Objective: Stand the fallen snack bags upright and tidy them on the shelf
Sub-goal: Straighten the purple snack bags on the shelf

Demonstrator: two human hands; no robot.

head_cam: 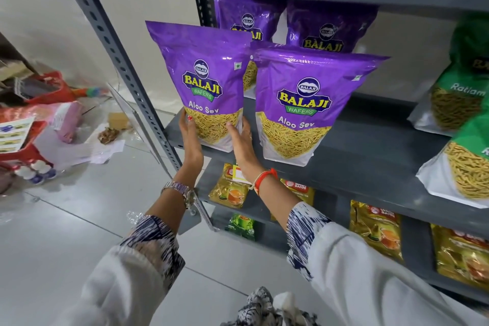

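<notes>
Left hand (188, 132) and right hand (241, 137) pressed flat against the lower sides of the front left purple bag (203, 85), fingers spread, steadying it upright at the grey shelf's (370, 151) front left corner. Probably light, soft and crinkly, slippery film; best held low by both edges. Second purple bag (301, 106) just beside, two more behind. Smooth metal shelf; pale tiled floor (100, 209) with clutter at left.
</notes>
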